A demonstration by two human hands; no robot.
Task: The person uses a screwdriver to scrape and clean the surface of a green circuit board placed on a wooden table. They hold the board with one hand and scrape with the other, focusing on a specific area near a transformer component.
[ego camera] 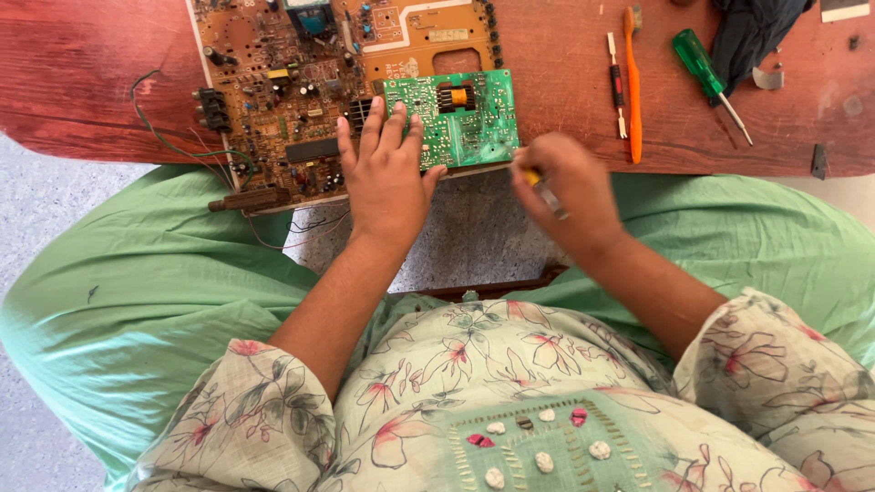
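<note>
A small green circuit board [465,123] lies on a large brown circuit board [301,82] at the near edge of a red wooden table [82,82]. My left hand [387,173] rests flat, fingers spread, pressing on the green board's left part and the brown board. My right hand [570,196] is closed around a thin tool with a yellow handle [544,189], held at the green board's near right corner. The tool's tip is blurred.
On the table to the right lie an orange toothbrush [632,87], a thin red-handled tool [617,87], a green-handled screwdriver [706,77] and a dark cloth [752,32]. Green wires [150,123] trail off the brown board's left. My knees in green cloth flank the table edge.
</note>
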